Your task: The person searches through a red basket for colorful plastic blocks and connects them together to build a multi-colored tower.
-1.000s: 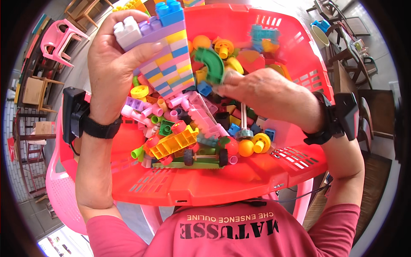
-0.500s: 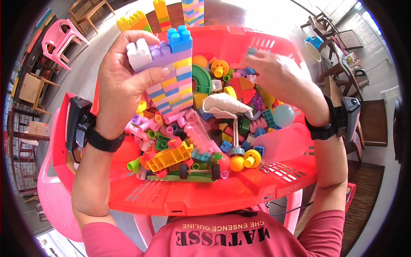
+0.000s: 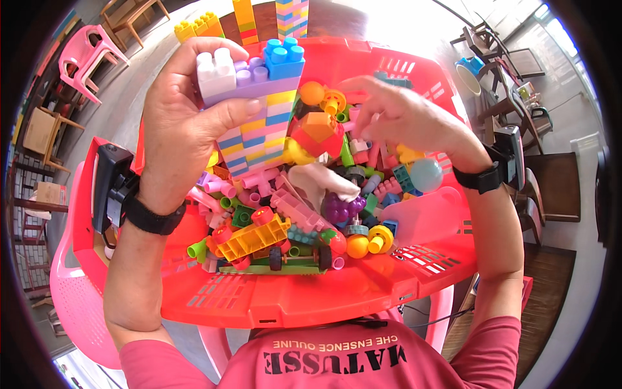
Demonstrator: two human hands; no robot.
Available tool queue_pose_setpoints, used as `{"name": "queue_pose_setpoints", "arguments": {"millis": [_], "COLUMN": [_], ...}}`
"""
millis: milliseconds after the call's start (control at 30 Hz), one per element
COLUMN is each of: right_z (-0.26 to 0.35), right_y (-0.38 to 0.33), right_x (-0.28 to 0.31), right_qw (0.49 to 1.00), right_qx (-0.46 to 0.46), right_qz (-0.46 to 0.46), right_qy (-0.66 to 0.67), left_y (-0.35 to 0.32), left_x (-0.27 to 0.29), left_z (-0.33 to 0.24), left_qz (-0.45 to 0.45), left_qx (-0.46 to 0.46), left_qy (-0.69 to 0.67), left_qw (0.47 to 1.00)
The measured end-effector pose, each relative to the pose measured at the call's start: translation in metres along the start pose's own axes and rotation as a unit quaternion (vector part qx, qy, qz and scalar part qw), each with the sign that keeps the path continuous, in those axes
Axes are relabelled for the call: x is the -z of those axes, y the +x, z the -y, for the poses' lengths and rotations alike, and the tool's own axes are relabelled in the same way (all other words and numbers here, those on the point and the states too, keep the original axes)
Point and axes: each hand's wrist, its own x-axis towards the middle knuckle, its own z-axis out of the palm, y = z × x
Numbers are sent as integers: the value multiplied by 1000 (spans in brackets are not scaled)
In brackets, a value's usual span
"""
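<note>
While one wall of multicoloured building blocks is pinched between the thumb and fingers of the left hand above the red plastic basket, the right hand is held over the basket's far right part, its fingers spread; whether any piece is touched by them cannot be told. The wall is topped by one white block and one blue block. Among the loose pieces are seen one yellow toy chassis, two black wheels, one purple grape bunch, one pale blue ball and two orange balls. Beyond the basket, three block stacks are seen.
</note>
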Motion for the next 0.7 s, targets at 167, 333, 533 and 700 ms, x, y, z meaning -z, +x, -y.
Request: {"name": "queue_pose_setpoints", "arguments": {"millis": [167,333,533,700], "right_z": [-22,-45,-50,-48], "right_y": [8,5,12,11], "right_x": [15,14,13,12], "right_qw": [953,893,896,894], "right_qx": [94,117,-109,-106], "right_qz": [-106,-166,-128,-162], "right_qy": [-268,-402,-411,-405], "left_y": [0,0,-1,-2], "left_x": [-1,-1,-1,-2], "left_z": [2,0,1,3], "left_qz": [4,-4,0,4], "left_qx": [2,4,15,20], "left_qy": [6,12,-5,5], "left_qw": [1000,1000,1000,1000]}}
